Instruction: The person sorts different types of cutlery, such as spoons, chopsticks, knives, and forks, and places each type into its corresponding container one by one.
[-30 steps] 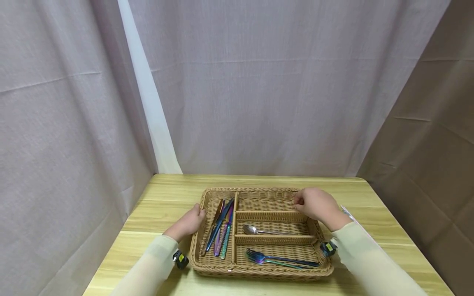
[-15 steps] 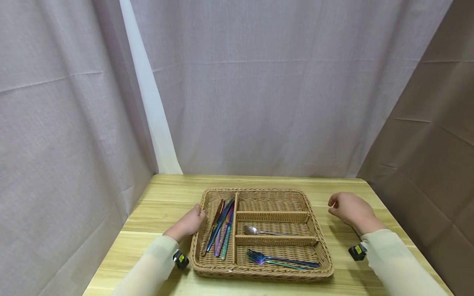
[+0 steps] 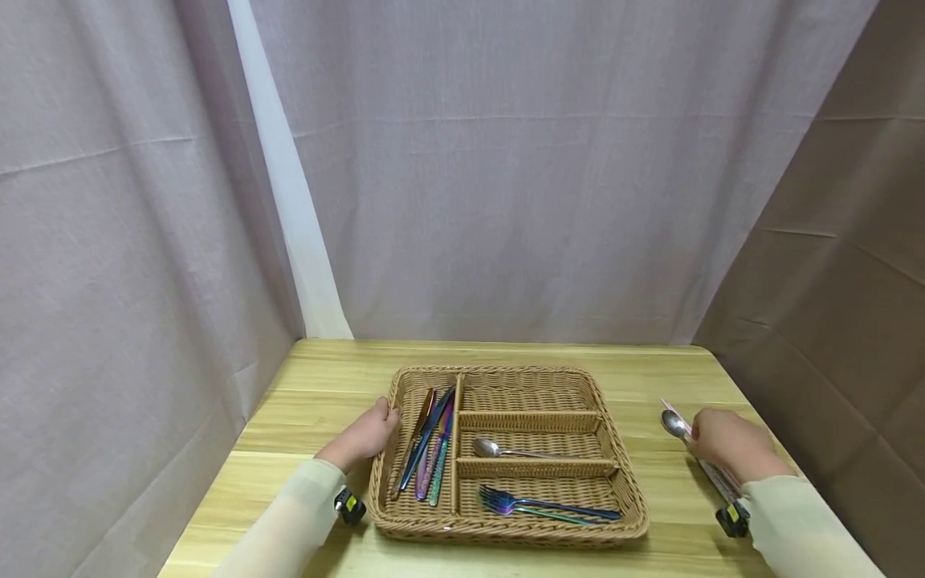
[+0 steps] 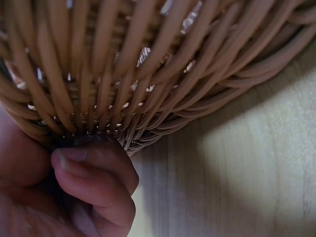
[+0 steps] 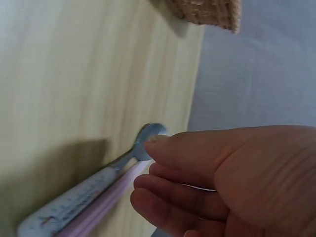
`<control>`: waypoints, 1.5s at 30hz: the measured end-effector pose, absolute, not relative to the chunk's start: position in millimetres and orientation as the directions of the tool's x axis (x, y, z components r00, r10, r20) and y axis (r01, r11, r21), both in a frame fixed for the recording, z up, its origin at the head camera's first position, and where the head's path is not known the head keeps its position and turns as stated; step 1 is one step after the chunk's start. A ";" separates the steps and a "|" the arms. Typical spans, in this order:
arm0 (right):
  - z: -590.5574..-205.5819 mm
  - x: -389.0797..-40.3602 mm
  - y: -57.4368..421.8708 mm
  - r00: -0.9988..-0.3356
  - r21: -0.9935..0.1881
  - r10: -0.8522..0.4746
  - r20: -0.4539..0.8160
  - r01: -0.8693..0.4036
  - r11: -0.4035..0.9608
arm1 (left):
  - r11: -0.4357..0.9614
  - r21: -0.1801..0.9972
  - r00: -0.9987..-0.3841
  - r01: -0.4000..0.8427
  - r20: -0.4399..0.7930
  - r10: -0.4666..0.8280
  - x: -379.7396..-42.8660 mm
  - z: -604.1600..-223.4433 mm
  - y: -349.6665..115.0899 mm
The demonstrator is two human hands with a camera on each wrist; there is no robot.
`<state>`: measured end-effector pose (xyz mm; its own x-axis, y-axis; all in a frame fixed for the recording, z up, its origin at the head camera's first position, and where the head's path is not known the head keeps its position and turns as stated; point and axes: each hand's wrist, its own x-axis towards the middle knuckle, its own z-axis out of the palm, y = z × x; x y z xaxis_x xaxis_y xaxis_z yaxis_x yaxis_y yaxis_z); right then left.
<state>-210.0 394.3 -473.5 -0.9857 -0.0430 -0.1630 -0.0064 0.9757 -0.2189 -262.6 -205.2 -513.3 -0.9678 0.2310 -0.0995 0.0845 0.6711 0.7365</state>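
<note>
In the head view my left hand (image 3: 371, 432) grips the left rim of a wicker cutlery basket (image 3: 603, 393), thumb over the edge. Its curled fingers (image 4: 101, 177) show against the weave in the left wrist view. To the right of the basket, my right hand (image 3: 731, 441) is over a spoon (image 3: 674, 424) that lies on the table. The right wrist view shows the thumb and fingers apart, the thumb tip overlapping the bowl. This spoon has a white patterned handle (image 5: 66, 200). Along it lies a long pink stick-like thing (image 5: 101, 210).
Several knives (image 3: 431, 441) lie in the basket's left compartment. A metal spoon (image 3: 491, 449) is in the middle right compartment, and forks (image 3: 506, 502) are in the front one. Grey curtains (image 3: 506, 201) hang behind the wooden table (image 3: 325, 377) and at its sides.
My right hand has moved from above the basket's back right corner out to the right and down to the spoon on the table. The left hand has stayed on the rim.
</note>
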 end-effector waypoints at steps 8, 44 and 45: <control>-488.0 -205.9 397.7 -0.981 -0.240 -0.017 -0.191 0.030 0.970 | 0.669 0.738 -0.971 0.088 -0.086 0.224 -266.7 -518.7 -207.1; -496.6 -208.5 399.8 -0.989 -0.242 -0.013 -0.148 0.023 0.970 | 0.651 0.755 -0.962 0.079 -0.113 0.247 -262.8 -514.2 -205.2; -495.2 -208.4 399.3 -0.991 -0.247 -0.017 -0.134 0.017 0.969 | 0.656 0.750 -0.964 0.080 -0.110 0.243 -262.7 -514.4 -205.4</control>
<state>-208.4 399.3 -495.2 -0.9908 -0.0170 -0.1339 0.0167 0.9690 -0.2465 -262.7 -205.4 -514.4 -0.9637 0.2433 -0.1104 0.0796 0.6561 0.7505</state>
